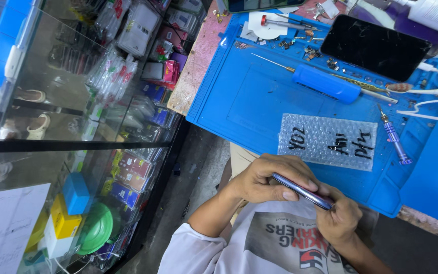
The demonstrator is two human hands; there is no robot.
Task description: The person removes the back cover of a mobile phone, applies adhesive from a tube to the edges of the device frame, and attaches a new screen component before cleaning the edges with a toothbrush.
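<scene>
Low in the frame's middle, both hands grip a phone [302, 191] edge-on above the lap. The left hand [269, 178] wraps its upper end with fingers curled over the edge; the right hand [338, 218] pinches the lower end.

Just above them, on the blue mat [259, 96], lies a clear bubble-wrap bag [327, 140], rectangular, with black handwriting. Higher up the mat sit a blue-handled screwdriver [325, 83], a small purple screwdriver [394, 136], scattered tiny parts [305, 43] and a second, dark phone [375, 46] lying face up at upper right. White cables [434, 109] run along the right edge.

The left half of the frame is a glass case [67, 101]. Inside it hang rows of clear packets [112, 71] with red and pink cards, and flat blue and purple packs [133, 172] lower down. At lower left stand a yellow box [64, 220], a blue box [76, 193] and a green round lid [97, 228]. A white paper sheet [6, 228] fills the bottom-left corner.
</scene>
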